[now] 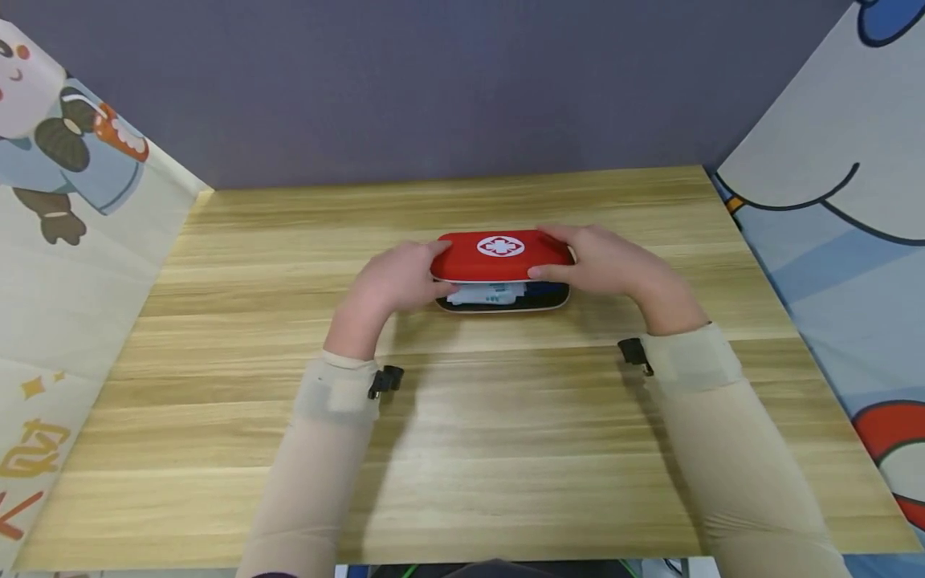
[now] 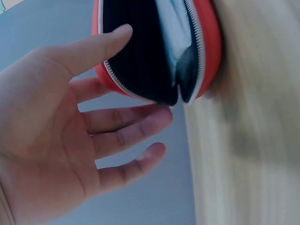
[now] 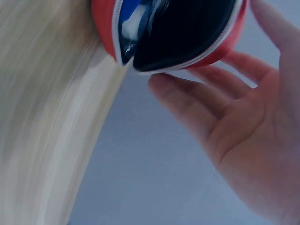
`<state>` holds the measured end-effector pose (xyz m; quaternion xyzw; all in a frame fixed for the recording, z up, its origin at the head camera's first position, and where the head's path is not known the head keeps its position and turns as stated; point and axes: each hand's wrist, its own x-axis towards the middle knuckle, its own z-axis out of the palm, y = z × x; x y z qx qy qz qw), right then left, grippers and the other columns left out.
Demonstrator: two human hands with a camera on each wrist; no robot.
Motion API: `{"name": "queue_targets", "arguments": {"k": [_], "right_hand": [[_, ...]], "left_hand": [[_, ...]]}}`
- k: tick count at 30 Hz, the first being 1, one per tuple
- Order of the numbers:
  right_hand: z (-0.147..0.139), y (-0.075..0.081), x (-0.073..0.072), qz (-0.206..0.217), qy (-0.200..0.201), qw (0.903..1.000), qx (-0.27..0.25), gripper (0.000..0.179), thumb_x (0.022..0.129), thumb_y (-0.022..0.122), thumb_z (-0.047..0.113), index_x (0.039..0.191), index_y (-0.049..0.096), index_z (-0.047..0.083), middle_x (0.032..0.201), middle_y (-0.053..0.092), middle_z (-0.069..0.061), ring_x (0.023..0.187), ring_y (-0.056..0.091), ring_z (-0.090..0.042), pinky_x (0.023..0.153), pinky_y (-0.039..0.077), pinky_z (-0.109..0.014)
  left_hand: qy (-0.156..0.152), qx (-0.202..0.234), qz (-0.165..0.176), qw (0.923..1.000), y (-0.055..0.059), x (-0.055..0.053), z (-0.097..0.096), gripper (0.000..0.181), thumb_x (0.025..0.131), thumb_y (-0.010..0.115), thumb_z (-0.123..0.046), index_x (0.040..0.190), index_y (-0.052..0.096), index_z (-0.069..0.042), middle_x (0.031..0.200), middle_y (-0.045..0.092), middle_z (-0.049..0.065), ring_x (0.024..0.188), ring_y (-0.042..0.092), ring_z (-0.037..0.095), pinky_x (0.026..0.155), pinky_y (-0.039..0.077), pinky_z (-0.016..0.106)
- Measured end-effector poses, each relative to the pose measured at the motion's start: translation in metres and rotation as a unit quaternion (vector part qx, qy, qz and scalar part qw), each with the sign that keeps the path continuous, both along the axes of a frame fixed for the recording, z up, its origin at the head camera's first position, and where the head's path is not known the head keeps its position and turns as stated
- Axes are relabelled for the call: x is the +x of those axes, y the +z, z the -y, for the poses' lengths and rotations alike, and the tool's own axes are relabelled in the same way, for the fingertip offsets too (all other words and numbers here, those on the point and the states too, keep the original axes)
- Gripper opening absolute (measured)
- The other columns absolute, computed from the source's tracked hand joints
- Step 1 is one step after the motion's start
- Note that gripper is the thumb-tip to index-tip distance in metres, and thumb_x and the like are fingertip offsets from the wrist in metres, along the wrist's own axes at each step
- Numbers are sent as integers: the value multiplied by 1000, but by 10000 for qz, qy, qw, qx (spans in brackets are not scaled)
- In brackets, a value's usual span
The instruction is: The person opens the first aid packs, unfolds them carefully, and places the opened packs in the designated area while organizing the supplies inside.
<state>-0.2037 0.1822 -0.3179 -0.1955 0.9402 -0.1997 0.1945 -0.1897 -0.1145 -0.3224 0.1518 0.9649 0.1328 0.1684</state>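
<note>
A red zippered first-aid case (image 1: pixel 468 263) with a white cross emblem stands partly open at the middle of the table, its mouth facing me. White plastic packets (image 1: pixel 486 295) show in the dark gap between lid and base. At the lid's left end, my left hand (image 1: pixel 393 279) grips the edge, its thumb (image 2: pixel 105 46) over the dark lining and its fingers outside. My right hand (image 1: pixel 609 262) holds the lid's right end, thumb on the red front side and fingers behind. Something blue (image 3: pixel 127 10) lies inside near the right end. The rest of the contents is hidden.
The case rests on a wood-grain table (image 1: pixel 506 433). A grey panel (image 1: pixel 462 88) rises along the back edge, and printed cartoon walls (image 1: pixel 79 321) flank both sides. Cables and dark items lie below the front edge.
</note>
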Motion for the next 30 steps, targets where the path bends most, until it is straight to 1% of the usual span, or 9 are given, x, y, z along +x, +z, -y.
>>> {"name": "queue_targets", "arguments": {"k": [4, 8, 15, 17, 19, 22, 24, 27, 30], "right_hand": [[-12, -3, -1, 380, -285, 9988, 111, 118, 91, 72, 69, 172, 8, 11, 175, 26, -21, 158, 33, -44, 126, 33, -65], [-19, -13, 1, 688, -397, 9966, 230, 124, 92, 71, 69, 172, -3, 9, 173, 27, -28, 157, 33, -48, 125, 31, -68], [-23, -33, 4, 884, -298, 9956, 133, 120, 97, 65, 69, 169, 0, -2, 173, 20, -33, 159, 26, -52, 127, 28, -67], [-22, -37, 4, 870, -200, 9958, 217, 118, 97, 65, 67, 170, 0, 0, 173, 15, -33, 159, 23, -54, 127, 26, -67], [-21, -39, 5, 851, -143, 9957, 323, 118, 96, 66, 68, 171, 0, 4, 174, 12, -34, 159, 20, -55, 128, 23, -68], [-19, -41, 5, 842, -109, 9952, 496, 121, 95, 66, 70, 171, -3, 6, 173, 9, -36, 160, 17, -56, 128, 21, -69], [-17, -41, 6, 850, -133, 9947, 560, 121, 95, 66, 70, 171, -4, 5, 173, 9, -36, 160, 16, -55, 129, 20, -68], [-16, -42, 5, 810, -171, 9948, 587, 118, 98, 64, 67, 170, -4, 3, 172, 9, -37, 160, 16, -55, 129, 20, -67], [-17, -42, 4, 734, -211, 9952, 605, 113, 101, 61, 64, 169, -4, 1, 172, 9, -37, 160, 16, -56, 130, 19, -67]], "left_hand": [[-104, 196, 115, 9997, 8, -7, 3, 81, 99, 72, -48, 166, 38, -15, 150, 62, 9, 127, 63, 26, 113, 50, 49], [-202, 334, 217, 9990, 16, -14, 7, 78, 102, 68, -50, 165, 40, -13, 139, 67, 7, 116, 63, 26, 108, 51, 48], [-115, 383, 421, 9983, 26, -24, 10, 66, 107, 58, -53, 156, 49, -11, 118, 67, 10, 105, 62, 28, 98, 50, 47], [-92, 326, 430, 9985, 28, -28, 11, 68, 108, 54, -55, 158, 46, -10, 121, 66, 11, 110, 62, 29, 103, 50, 49], [-117, 288, 401, 9987, 29, -31, 11, 69, 110, 50, -55, 160, 43, -8, 133, 66, 14, 122, 63, 31, 112, 48, 52], [-127, 298, 361, 9988, 29, -36, 13, 73, 111, 46, -56, 164, 38, -6, 153, 58, 17, 142, 56, 35, 122, 42, 55], [-103, 292, 339, 9989, 29, -37, 14, 75, 111, 44, -57, 165, 36, -5, 158, 54, 18, 147, 52, 35, 125, 39, 55], [-4, 295, 287, 9992, 29, -37, 16, 70, 112, 41, -57, 156, 47, -4, 140, 63, 17, 131, 60, 33, 118, 45, 52], [142, 378, 302, 9987, 29, -36, 19, 63, 112, 37, -57, 135, 60, -4, 116, 67, 14, 102, 61, 29, 99, 50, 47]]}}
